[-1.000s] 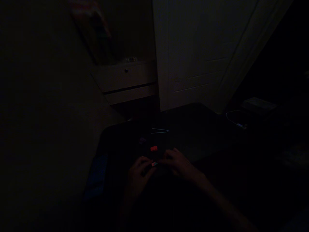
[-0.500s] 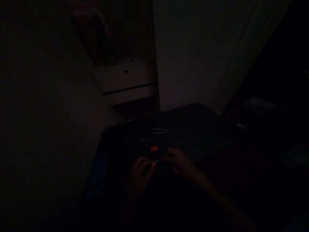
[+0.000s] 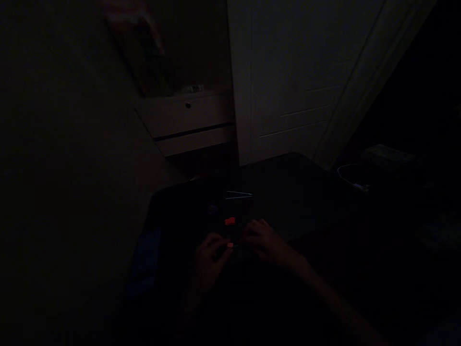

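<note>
The scene is very dark. My left hand (image 3: 209, 254) pinches a small orange-pink piece (image 3: 229, 245) between thumb and fingertips. Close by on the right, the fingers of my right hand (image 3: 261, 240) are pressed together on a thin pale sliver (image 3: 236, 245) that touches or nearly touches the orange-pink piece; its kind is too small to make out. Just beyond both hands a bright red-orange block (image 3: 229, 221) lies on the dark tabletop (image 3: 288, 192). Left of that block is a dim purple lump (image 3: 212, 209).
Metal tweezers (image 3: 239, 194) lie farther back on the table, their tips apart toward the left. A dark blue flat object (image 3: 146, 259) is at the left edge. Behind stand a drawer unit (image 3: 194, 115) and a pale door (image 3: 288, 86). At right are a white cable (image 3: 347, 178) and a pale box (image 3: 387, 154).
The pale sliver shifted and turned beside the orange-pink piece, rising a little and then dropping again. My right fingers moved slightly with it; my left hand stayed nearly still.
</note>
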Available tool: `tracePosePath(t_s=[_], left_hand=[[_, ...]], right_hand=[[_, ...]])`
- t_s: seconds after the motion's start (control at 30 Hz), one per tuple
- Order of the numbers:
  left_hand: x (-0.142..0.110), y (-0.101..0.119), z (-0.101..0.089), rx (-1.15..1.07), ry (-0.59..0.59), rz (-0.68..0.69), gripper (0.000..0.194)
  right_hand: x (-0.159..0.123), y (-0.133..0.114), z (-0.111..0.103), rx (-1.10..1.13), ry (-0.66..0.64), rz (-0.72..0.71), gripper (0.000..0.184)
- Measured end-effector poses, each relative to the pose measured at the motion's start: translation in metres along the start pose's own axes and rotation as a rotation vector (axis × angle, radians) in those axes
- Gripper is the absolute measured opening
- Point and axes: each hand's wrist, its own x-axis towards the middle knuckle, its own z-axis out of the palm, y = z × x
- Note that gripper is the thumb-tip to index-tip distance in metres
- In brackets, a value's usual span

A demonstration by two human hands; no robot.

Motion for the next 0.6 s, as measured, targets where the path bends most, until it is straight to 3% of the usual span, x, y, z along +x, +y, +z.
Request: tracePosePath(t_s=[0.37,0.6], left_hand=[[0.0008,0.0002,0.0024,-0.006,0.079,-0.012,0.008],[0.0014,-0.0032,0.0038,-0.037,0.063,0.039,0.012]], right_hand=[[-0.0020,0.0006,0.0034,-0.048,-0.009,0.019,0.021],[-0.0005,-0.0016,0.0021,-0.046,0.001,-0.008,0.020]])
